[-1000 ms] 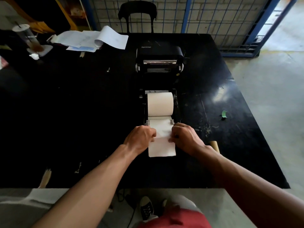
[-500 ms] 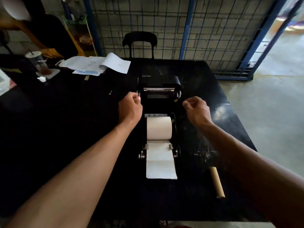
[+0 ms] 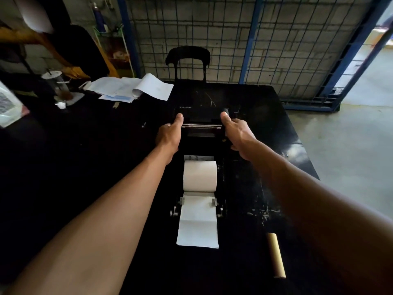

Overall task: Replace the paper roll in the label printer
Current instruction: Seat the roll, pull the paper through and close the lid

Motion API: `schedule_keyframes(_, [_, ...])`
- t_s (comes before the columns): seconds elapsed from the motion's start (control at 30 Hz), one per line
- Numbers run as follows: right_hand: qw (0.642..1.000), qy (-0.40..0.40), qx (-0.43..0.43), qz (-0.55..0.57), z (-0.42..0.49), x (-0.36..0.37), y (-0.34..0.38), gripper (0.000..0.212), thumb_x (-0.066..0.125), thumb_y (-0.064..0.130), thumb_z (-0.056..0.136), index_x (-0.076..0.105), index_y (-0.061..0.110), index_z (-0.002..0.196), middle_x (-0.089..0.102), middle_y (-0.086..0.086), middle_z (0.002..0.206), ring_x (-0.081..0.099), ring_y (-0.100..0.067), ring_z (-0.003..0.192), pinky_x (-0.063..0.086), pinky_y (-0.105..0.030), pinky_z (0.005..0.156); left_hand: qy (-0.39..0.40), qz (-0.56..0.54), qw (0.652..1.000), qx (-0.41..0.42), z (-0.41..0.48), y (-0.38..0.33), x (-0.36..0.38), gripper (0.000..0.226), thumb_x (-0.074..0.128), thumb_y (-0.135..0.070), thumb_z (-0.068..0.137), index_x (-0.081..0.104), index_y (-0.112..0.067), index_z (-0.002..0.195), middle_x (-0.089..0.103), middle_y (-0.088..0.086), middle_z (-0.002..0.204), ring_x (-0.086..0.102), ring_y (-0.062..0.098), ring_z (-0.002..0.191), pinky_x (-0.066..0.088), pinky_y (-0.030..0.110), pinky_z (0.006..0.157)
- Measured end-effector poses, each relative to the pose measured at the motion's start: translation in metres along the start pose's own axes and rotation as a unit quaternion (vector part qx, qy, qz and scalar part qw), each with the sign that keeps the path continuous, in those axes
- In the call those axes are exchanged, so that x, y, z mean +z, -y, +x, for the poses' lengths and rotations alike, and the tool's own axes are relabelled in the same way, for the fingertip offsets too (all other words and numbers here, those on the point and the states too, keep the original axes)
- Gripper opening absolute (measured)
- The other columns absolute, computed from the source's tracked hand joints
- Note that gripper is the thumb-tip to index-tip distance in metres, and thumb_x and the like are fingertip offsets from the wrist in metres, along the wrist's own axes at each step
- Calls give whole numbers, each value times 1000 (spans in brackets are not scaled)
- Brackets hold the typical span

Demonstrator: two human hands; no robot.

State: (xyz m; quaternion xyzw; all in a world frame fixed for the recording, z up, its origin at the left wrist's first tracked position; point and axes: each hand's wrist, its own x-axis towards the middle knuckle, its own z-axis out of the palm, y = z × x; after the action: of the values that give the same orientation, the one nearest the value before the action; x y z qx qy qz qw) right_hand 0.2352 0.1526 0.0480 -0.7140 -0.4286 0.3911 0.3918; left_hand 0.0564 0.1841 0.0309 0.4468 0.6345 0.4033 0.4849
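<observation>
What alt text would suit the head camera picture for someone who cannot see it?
A person's left hand and right hand grip the open lid of a black label printer. A white paper roll sits inside, its end trailing forward onto the black table, near an empty cardboard core.

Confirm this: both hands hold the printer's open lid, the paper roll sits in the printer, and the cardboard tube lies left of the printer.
One mistake: the cardboard tube lies right of the printer, not left, as the head view shows. The left hand and right hand do hold the open lid, and the paper roll sits in the printer.
</observation>
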Motion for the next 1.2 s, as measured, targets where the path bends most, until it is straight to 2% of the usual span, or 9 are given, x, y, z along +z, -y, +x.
schedule_keyframes(0.1, [1000, -9, 7, 1, -5, 0, 1, 70, 41, 64, 98, 59, 6, 132, 66, -13, 122, 62, -33, 117, 49, -51, 106, -7, 4, 1000, -8, -5, -1, -2, 62, 48, -65, 89, 62, -14, 121, 57, 0, 96, 61, 26, 94, 54, 41, 87])
schedule_keyframes(0.27, [999, -42, 24, -24, -23, 0, -4, 73, 36, 68, 97, 59, 5, 124, 61, -12, 110, 63, -33, 107, 50, -44, 96, -55, 59, 997, 0, -16, 5, -10, 56, 43, -68, 88, 62, -16, 86, 64, 9, 108, 62, 24, 87, 51, 38, 88])
schedule_keyframes(0.5, [993, -92, 52, -50, -70, 14, -32, 72, 34, 64, 98, 58, 4, 130, 65, -22, 126, 60, -38, 115, 48, -44, 102, -92, 94, 991, -20, -60, 29, -36, 79, 40, -71, 87, 64, -3, 119, 63, 19, 126, 60, 37, 112, 42, 35, 80])
schedule_keyframes(0.67, [993, -83, 73, -40, -108, 23, -66, 71, 38, 67, 94, 59, 7, 126, 66, -16, 122, 62, -34, 109, 49, -42, 94, -60, 113, 991, -35, -90, 57, -46, 74, 45, -72, 84, 69, -6, 107, 66, 15, 115, 63, 34, 103, 49, 35, 83])
schedule_keyframes(0.8, [994, -45, 100, -22, -138, 32, -94, 75, 45, 71, 88, 55, 10, 131, 66, -13, 122, 63, -31, 110, 49, -41, 90, -7, 111, 993, -49, -117, 84, -50, 53, 49, -66, 85, 63, -17, 73, 61, -1, 78, 57, 16, 67, 43, 27, 59])
schedule_keyframes(0.9, [991, -28, 127, -20, -151, 40, -110, 74, 51, 69, 87, 56, 9, 131, 66, -12, 122, 63, -31, 112, 49, -42, 98, 23, 128, 990, -61, -127, 103, -51, 50, 53, -57, 87, 70, -11, 88, 65, 3, 85, 60, 20, 73, 44, 29, 63])
schedule_keyframes(1.07, [993, -46, 98, -46, -155, 44, -129, 40, 47, 39, 99, 69, 10, 114, 72, -11, 106, 66, -29, 97, 51, -38, 85, 15, 169, 984, -47, -135, 117, -52, 32, 56, -29, 93, 67, -3, 106, 68, 13, 112, 63, 32, 100, 46, 32, 82])
schedule_keyframes(1.13, [992, -60, 90, -71, -153, 42, -133, 35, 47, 32, 100, 72, 11, 114, 72, -11, 102, 64, -27, 91, 46, -32, 77, 12, 165, 985, -49, -132, 119, -53, 24, 59, -27, 93, 66, -5, 90, 66, 7, 94, 60, 30, 99, 43, 31, 80])
schedule_keyframes(1.2, [990, -71, 94, -84, -152, 42, -137, 32, 52, 31, 99, 74, 14, 115, 74, -13, 107, 66, -29, 95, 49, -32, 81, 3, 171, 983, -64, -133, 122, -54, 37, 64, -27, 92, 45, -18, 62, 47, -6, 67, 51, 20, 86, 37, 26, 75])
